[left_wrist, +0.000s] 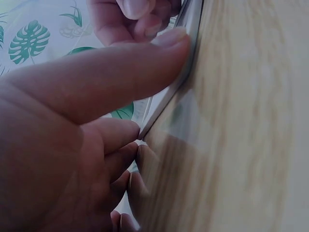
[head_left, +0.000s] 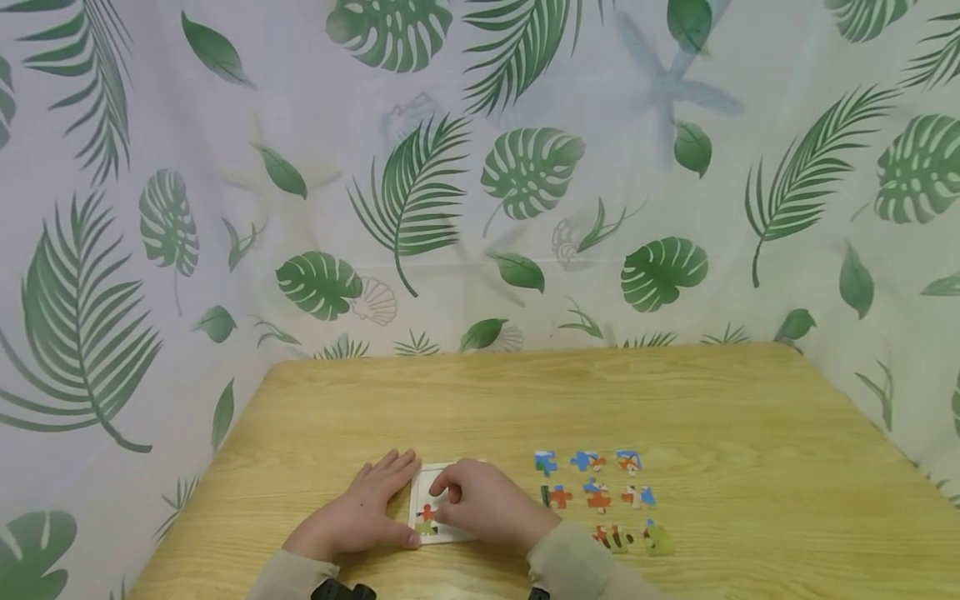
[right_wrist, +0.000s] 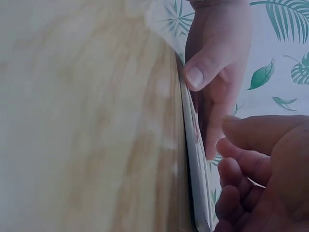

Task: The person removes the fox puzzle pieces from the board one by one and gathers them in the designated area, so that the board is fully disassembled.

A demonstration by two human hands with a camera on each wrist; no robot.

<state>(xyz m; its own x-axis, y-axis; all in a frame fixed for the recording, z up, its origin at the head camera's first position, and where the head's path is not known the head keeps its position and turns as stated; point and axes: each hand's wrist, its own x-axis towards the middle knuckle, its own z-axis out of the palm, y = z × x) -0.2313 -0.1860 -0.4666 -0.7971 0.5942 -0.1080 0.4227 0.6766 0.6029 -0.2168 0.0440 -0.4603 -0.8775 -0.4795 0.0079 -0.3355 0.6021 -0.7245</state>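
Note:
A small white puzzle tray [head_left: 442, 474] lies on the table. In its lower left corner is a red and green jigsaw piece [head_left: 426, 518]. My left hand [head_left: 367, 508] lies beside the tray with fingers stretched out; its thumb rests on the near left corner of the rim and its fingertips reach the left edge. Over the tray, my right hand [head_left: 483, 504] hovers with fingers loosely bent. In the right wrist view, no piece shows between its thumb [right_wrist: 251, 133] and fingers. The right hand hides much of the tray's right side.
Several loose jigsaw pieces lie in rows to the right, among them a blue one [head_left: 545, 462], a red one [head_left: 597, 497] and a green one [head_left: 657, 538]. The right sleeve [head_left: 573, 562] passes close to the nearest row. A leaf-print cloth [head_left: 442, 317] hangs behind the wooden table [head_left: 450, 400].

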